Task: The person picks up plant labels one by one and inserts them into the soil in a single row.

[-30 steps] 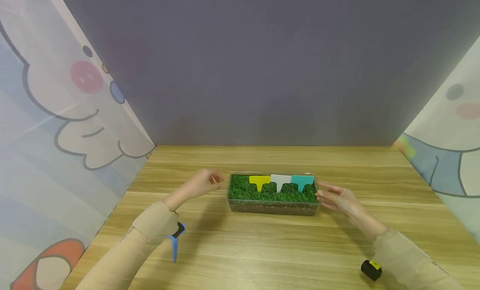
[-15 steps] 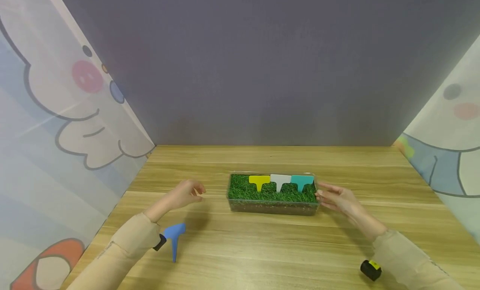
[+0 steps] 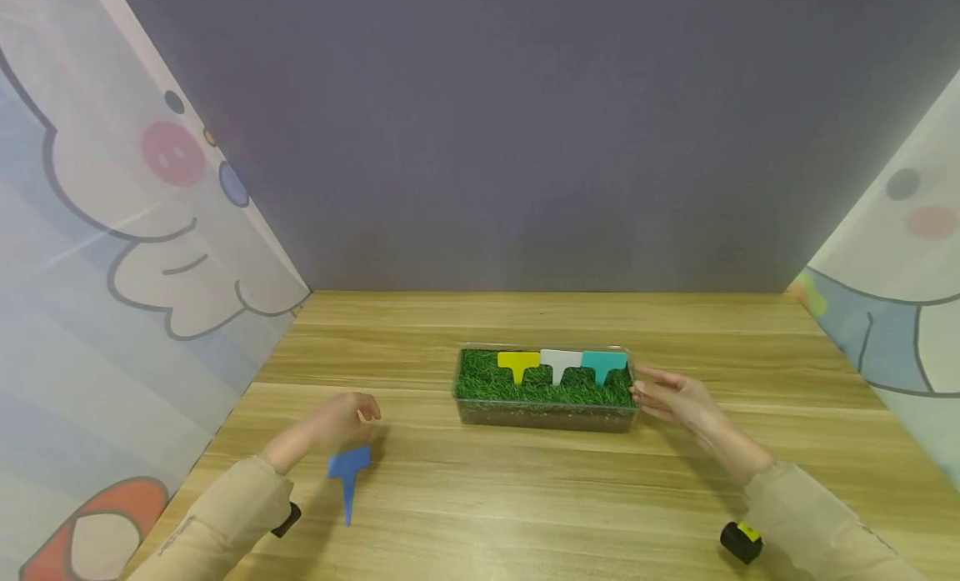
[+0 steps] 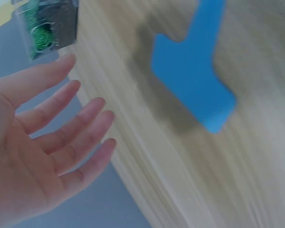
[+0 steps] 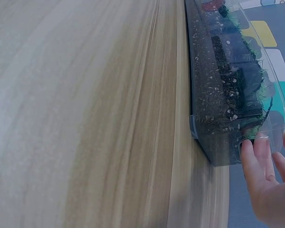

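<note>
A T-shaped blue plant label (image 3: 348, 471) lies flat on the wooden table at the left. My left hand (image 3: 337, 423) hovers just beyond its wide head, slightly blurred. In the left wrist view this hand (image 4: 47, 142) has spread fingers and holds nothing, with the blue label (image 4: 194, 71) beside it. At mid-table stands a clear planter box (image 3: 547, 416) of soil topped with artificial grass. Yellow (image 3: 519, 361), white (image 3: 561, 361) and teal (image 3: 604, 362) labels stand upright in the grass. My right hand (image 3: 686, 406) touches the box's right end with extended fingers, also visible in the right wrist view.
The wooden table (image 3: 525, 498) runs back to a grey panel (image 3: 525, 147). Walls with cartoon pictures flank it on both sides. A black wrist camera with a yellow mark (image 3: 741, 542) sits under the right sleeve.
My left hand has moved left and towards me, away from the planter box to above the blue plant label, which is now uncovered. The right hand stays at the box's right end.
</note>
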`<state>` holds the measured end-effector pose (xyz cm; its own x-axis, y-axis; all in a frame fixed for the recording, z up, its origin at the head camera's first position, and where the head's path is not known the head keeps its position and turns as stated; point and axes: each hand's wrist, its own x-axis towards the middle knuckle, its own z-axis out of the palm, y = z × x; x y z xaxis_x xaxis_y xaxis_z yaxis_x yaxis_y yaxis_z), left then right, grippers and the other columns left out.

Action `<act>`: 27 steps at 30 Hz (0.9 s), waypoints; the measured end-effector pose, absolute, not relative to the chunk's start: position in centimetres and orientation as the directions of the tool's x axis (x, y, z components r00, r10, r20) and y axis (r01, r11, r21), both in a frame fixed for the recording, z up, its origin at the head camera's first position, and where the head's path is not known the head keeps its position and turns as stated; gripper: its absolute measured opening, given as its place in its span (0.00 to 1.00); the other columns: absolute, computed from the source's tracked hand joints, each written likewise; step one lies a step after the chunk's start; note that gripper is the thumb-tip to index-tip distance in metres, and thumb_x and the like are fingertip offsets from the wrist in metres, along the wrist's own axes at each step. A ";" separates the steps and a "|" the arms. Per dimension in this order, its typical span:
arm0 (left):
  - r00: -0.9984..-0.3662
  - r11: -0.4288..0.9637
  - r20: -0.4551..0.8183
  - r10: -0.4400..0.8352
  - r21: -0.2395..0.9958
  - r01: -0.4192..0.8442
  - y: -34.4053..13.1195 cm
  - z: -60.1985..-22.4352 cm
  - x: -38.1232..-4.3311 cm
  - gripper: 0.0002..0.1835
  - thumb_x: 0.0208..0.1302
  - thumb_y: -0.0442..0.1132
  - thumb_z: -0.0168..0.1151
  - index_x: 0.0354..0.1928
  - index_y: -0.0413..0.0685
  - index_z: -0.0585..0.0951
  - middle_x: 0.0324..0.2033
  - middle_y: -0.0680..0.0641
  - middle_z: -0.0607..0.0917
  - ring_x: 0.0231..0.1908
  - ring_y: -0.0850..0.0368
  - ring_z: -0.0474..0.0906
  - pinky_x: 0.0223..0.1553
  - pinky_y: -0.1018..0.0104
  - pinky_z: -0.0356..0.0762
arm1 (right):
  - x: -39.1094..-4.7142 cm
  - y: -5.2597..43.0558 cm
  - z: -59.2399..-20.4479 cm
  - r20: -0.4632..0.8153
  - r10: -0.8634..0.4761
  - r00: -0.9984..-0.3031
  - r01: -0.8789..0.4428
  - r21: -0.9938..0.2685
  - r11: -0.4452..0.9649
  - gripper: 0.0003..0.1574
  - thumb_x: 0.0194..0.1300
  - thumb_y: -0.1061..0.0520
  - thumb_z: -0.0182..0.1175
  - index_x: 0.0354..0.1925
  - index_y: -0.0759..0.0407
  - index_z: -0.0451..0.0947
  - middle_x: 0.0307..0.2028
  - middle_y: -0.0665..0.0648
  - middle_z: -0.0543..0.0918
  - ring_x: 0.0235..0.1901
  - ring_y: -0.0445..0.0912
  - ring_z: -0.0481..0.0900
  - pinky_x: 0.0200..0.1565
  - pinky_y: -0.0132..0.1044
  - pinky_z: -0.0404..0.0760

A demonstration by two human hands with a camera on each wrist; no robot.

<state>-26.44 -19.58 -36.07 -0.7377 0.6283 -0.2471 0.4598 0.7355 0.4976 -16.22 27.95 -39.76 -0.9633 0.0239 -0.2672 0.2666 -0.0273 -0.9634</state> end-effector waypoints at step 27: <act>-0.803 0.834 -0.264 0.535 0.318 0.451 -21.9 -39.4 -25.4 0.24 0.30 0.28 0.73 0.36 0.33 0.75 0.27 0.46 0.70 0.26 0.56 0.69 0.29 0.61 0.76 | -16.3 28.1 -40.0 -0.265 0.025 -0.964 0.265 -0.964 -0.019 0.40 0.60 0.56 0.56 0.63 0.70 0.49 0.44 0.57 0.79 0.40 0.38 0.78 0.46 0.33 0.74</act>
<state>-25.37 -21.90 -39.40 -0.8029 0.5345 -0.2640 0.4507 0.8341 0.3182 -16.32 28.09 -40.05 -0.9639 0.0250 -0.2650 0.2646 -0.0194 -0.9642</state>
